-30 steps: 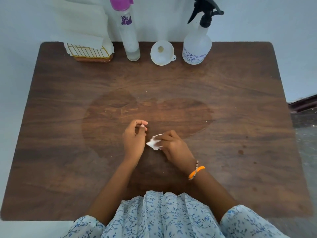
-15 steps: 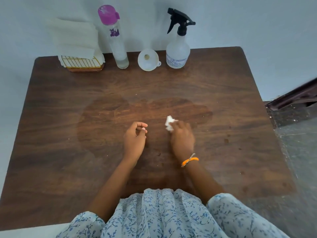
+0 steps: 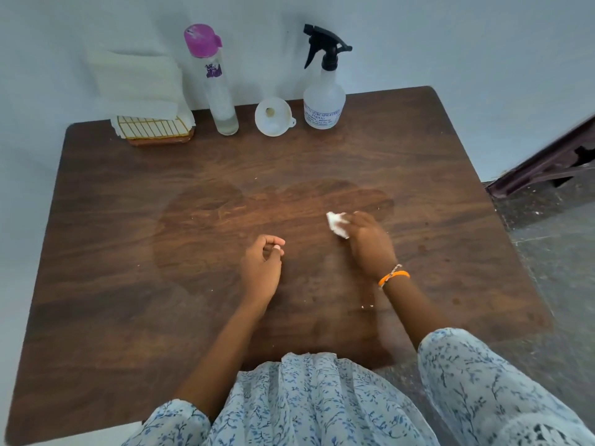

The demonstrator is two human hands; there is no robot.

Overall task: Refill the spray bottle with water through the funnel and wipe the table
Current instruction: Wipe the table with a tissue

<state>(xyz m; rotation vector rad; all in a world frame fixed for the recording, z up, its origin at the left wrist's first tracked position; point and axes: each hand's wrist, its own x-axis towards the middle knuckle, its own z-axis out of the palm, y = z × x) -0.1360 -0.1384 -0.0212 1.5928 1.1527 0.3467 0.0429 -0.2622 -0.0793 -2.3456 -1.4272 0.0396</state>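
Observation:
On the dark wooden table (image 3: 128,252), my right hand (image 3: 370,243) presses a small crumpled white tissue (image 3: 336,224) against the surface at the right end of a damp patch (image 3: 225,226). My left hand (image 3: 262,268) rests on the table to the left, fingers curled, pinching a tiny white scrap between thumb and fingertip. At the back edge stand a clear spray bottle (image 3: 323,101) with a black trigger head, a white funnel (image 3: 273,116) lying mouth-up beside it, and a tall clear water bottle (image 3: 214,82) with a pink cap.
A holder with a stack of white napkins (image 3: 145,91) sits at the back left corner. Small white crumbs (image 3: 367,306) lie near my right forearm. A wall runs behind the table; to the right is a grey floor and dark woodwork (image 3: 547,159).
My right hand has slid the tissue away from my left hand, up and to the right across the damp patch. My left hand has stayed in place. The camera has tilted.

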